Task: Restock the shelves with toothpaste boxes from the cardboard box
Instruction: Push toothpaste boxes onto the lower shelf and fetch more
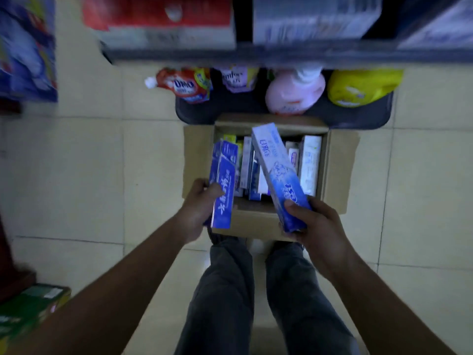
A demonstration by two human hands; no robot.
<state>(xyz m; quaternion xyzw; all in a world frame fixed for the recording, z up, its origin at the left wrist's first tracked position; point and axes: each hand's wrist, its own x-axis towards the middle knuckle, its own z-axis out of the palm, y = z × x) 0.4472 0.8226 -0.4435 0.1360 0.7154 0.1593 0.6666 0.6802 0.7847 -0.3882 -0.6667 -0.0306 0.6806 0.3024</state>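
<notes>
Open cardboard box point(337, 170) holds upright toothpaste boxes point(311, 165). A dark blue box point(224, 185) is raised at its 9 o'clock edge; a pale blue box point(277, 172) tilts toward 11 o'clock.

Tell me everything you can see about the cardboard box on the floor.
The cardboard box is brown, flaps folded out, top open. It sits on the tiled floor before the dark bottom shelf. Toothpaste boxes stand packed inside, mostly blue and white. Left hand and right hand hold blue ones above it.
</notes>
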